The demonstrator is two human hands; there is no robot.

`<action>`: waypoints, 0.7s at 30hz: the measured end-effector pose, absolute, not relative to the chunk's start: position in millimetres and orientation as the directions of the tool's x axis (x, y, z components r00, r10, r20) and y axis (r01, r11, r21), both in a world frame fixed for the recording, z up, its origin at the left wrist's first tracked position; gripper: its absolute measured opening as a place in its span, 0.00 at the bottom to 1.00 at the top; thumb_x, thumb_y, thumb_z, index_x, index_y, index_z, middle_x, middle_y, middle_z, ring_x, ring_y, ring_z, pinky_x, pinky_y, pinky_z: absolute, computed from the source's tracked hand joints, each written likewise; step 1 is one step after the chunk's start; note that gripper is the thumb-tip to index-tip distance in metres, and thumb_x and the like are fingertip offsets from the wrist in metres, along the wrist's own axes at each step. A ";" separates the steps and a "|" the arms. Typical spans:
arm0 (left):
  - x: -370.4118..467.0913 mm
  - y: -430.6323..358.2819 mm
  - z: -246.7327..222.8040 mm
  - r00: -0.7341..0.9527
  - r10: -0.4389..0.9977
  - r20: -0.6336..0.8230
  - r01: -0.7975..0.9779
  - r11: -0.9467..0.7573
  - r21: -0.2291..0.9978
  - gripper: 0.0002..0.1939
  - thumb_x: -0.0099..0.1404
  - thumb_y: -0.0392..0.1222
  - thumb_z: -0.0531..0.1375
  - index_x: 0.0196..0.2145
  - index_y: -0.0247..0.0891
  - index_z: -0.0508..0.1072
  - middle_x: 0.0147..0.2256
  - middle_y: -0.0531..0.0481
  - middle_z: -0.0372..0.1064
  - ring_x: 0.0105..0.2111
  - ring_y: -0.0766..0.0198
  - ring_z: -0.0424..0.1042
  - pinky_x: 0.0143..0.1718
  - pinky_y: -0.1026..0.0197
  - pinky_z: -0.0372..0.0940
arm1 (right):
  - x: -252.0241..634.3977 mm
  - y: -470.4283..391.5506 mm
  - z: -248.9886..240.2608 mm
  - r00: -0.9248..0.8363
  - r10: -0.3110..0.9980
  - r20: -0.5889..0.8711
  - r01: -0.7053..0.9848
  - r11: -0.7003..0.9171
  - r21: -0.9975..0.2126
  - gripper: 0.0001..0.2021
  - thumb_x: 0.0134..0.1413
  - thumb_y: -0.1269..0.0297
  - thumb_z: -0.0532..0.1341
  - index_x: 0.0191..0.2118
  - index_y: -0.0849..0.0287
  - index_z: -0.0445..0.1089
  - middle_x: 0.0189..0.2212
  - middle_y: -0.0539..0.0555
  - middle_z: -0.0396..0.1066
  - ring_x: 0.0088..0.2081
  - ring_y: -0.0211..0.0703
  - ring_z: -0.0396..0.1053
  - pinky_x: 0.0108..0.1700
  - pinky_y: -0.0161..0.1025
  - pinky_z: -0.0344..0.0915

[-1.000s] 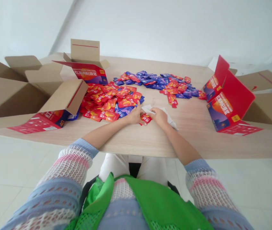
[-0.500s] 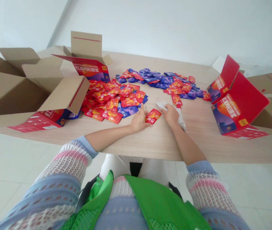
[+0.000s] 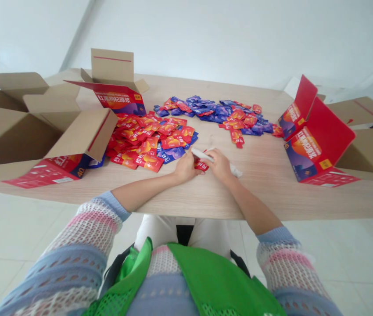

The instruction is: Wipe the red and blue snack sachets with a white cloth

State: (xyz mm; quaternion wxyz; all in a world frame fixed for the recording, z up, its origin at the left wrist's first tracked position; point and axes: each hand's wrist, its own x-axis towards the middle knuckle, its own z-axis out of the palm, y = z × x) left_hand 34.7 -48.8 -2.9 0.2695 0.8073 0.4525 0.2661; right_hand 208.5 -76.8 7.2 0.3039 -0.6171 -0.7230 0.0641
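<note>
My left hand (image 3: 185, 169) is closed on the edge of a red sachet (image 3: 201, 165) just above the table. In my right hand (image 3: 218, 164) is a white tissue (image 3: 202, 154), pressed over the sachet, with its loose end sticking out below the palm. The tissue and fingers cover most of the sachet. Left of my left hand lies a heap of red sachets (image 3: 147, 142) with several blue ones (image 3: 172, 154) among them. Beyond my hands a second pile of mixed blue and red sachets (image 3: 217, 112) stretches across the table.
Open cardboard boxes stand on the pale wooden table (image 3: 265, 188): a large one (image 3: 5, 136) at the left, a red printed one (image 3: 117, 98) behind it, and red printed ones (image 3: 314, 145) at the right. A white wall (image 3: 213, 44) rises behind the table.
My right hand has moved left with the tissue, onto the red sachet, which is now mostly covered. The left hand keeps its hold. The view has shifted slightly.
</note>
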 end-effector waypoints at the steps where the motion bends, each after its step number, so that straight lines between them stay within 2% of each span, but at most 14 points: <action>1: 35.2 -48.4 -2.7 0.436 0.881 0.183 0.590 -0.434 0.681 0.62 0.40 0.46 0.74 0.65 0.31 0.43 0.49 0.38 0.67 0.50 0.46 0.67 0.47 0.52 0.63 | 205.0 -76.2 5.9 -0.119 0.950 0.289 0.861 0.244 -0.446 0.16 0.59 0.50 0.56 0.43 0.54 0.72 0.40 0.54 0.71 0.42 0.45 0.67 0.41 0.36 0.60; 4: 36.8 -46.0 -4.9 0.428 0.886 0.178 0.548 -0.411 0.729 0.65 0.39 0.44 0.74 0.65 0.32 0.40 0.51 0.37 0.66 0.49 0.47 0.67 0.48 0.51 0.62 | 205.3 -70.5 1.5 -0.150 0.966 0.212 0.886 0.226 -0.406 0.15 0.59 0.50 0.56 0.45 0.50 0.74 0.40 0.52 0.71 0.42 0.45 0.67 0.38 0.35 0.59; 8: 37.6 -39.5 -12.9 0.493 0.854 0.166 0.452 -0.414 0.790 0.68 0.41 0.43 0.73 0.66 0.31 0.32 0.47 0.39 0.69 0.45 0.51 0.69 0.48 0.51 0.62 | 222.8 -59.6 -2.6 -0.012 0.974 0.225 0.911 0.103 -0.399 0.18 0.61 0.48 0.53 0.48 0.48 0.74 0.39 0.53 0.72 0.39 0.45 0.68 0.37 0.35 0.58; 15: 35.4 -26.4 -22.3 0.540 0.830 0.144 0.330 -0.366 0.870 0.72 0.43 0.42 0.73 0.65 0.34 0.21 0.45 0.41 0.69 0.38 0.58 0.70 0.40 0.56 0.65 | 246.8 -49.2 -1.2 0.160 0.981 0.107 0.947 -0.123 -0.296 0.21 0.63 0.48 0.49 0.57 0.46 0.65 0.41 0.56 0.71 0.41 0.48 0.68 0.38 0.36 0.58; 18: 34.1 -25.8 -20.0 0.521 0.842 0.139 0.327 -0.347 0.879 0.73 0.41 0.43 0.74 0.65 0.37 0.20 0.44 0.43 0.70 0.35 0.61 0.70 0.37 0.59 0.65 | 253.3 -48.5 -0.9 0.211 0.971 0.110 0.941 -0.172 -0.292 0.20 0.64 0.50 0.49 0.57 0.45 0.65 0.44 0.57 0.69 0.43 0.49 0.67 0.40 0.38 0.59; 21: 32.2 -27.2 -15.3 0.505 0.850 0.149 0.402 -0.385 0.831 0.72 0.40 0.46 0.74 0.66 0.38 0.25 0.43 0.46 0.70 0.32 0.63 0.69 0.35 0.60 0.64 | 261.9 -48.2 -2.2 0.267 0.944 0.194 0.917 -0.187 -0.353 0.20 0.64 0.52 0.48 0.57 0.48 0.66 0.45 0.58 0.68 0.43 0.50 0.67 0.42 0.40 0.60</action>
